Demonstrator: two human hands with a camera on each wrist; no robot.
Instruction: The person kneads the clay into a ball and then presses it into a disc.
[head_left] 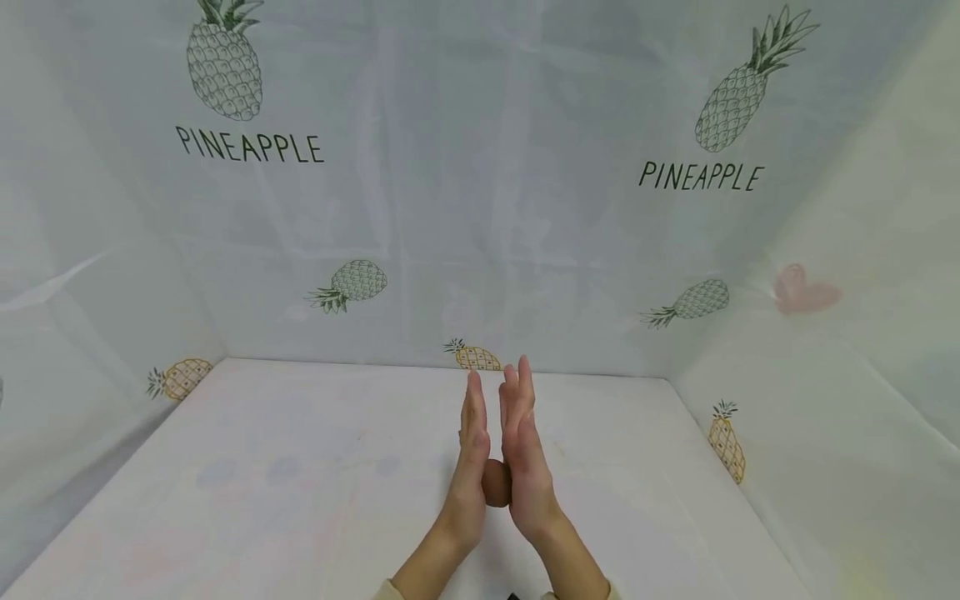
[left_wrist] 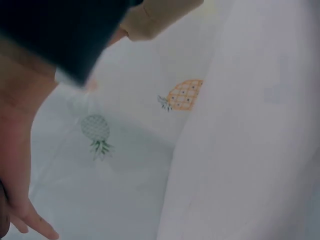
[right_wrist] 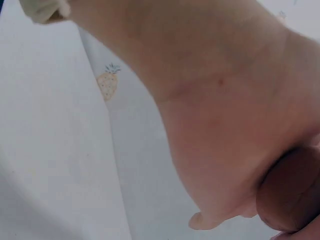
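Note:
A smooth brown ball, like a lump of clay, sits between the two palms over the white table. On its left side my left hand presses with a flat palm, fingers straight and pointing up and away. My right hand presses from the other side, its fingers also stretched out, with a gap between the two sets of fingertips. In the right wrist view the ball lies against the heel of the palm, a crease across its surface. The left wrist view shows only a dark sliver of it at the left edge.
The white tabletop carries faint coloured blotches. Pale sheeting printed with pineapples hangs behind it and along both sides. A small dark object pokes in at the bottom edge between the forearms.

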